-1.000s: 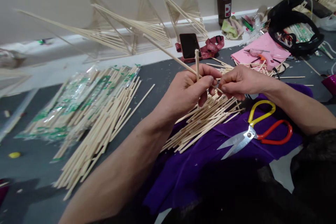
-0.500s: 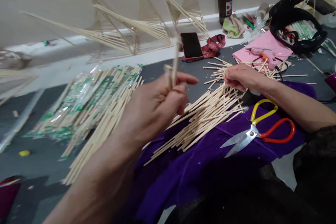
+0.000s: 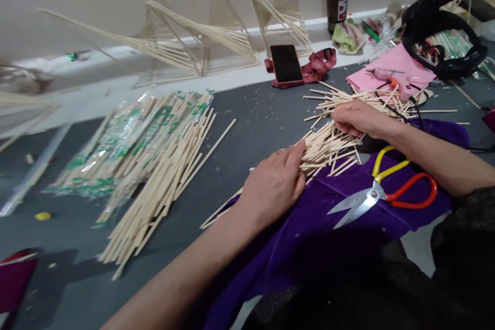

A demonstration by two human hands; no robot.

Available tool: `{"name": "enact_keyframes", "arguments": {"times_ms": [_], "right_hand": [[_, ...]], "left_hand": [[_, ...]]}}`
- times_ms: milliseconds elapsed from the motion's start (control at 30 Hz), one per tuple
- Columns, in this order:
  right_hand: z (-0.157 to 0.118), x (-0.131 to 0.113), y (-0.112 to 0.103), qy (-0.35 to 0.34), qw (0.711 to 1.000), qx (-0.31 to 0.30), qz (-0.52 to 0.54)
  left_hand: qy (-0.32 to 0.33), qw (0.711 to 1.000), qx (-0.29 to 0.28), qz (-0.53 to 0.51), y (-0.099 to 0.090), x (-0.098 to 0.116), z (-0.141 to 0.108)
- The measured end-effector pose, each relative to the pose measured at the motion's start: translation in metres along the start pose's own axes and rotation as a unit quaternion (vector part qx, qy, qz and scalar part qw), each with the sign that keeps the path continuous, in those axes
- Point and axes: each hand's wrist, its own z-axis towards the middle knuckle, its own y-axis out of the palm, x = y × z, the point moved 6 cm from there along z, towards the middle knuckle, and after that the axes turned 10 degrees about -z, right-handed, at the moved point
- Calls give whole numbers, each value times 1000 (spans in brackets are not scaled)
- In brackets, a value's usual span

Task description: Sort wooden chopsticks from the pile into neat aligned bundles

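Observation:
My left hand lies over a loose pile of thin wooden sticks, its fingers curled around the near part of them. Stick ends poke out behind the wrist on the left. At the pile's far end my right hand is closed, fingertips pressed together among the sticks; exactly which ones it pinches is hidden. Below the right forearm, scissors with one yellow and one red handle rest half spread on purple cloth.
Left of the hands lie more bare sticks and plastic-wrapped packs. Stick frames lean along the wall. A phone, a bottle, pink paper with a glue gun and a black headband-like item stand behind.
My left hand has come down and right onto the pile; the sticks it held upright no longer stand up from it. A stick now lies along the left pile's right edge. My right hand stays put.

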Motion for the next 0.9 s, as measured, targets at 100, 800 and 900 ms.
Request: {"name": "enact_keyframes", "arguments": {"times_ms": [100, 800, 900], "right_hand": [[0, 1, 2, -11, 1000, 4, -6], [12, 16, -20, -61, 979, 119, 155], [13, 19, -21, -51, 977, 117, 172]], "left_hand": [[-37, 997, -43, 47, -1, 3, 7], [-94, 982, -134, 90, -56, -26, 50], [-82, 988, -96, 93, -79, -24, 41]]}}
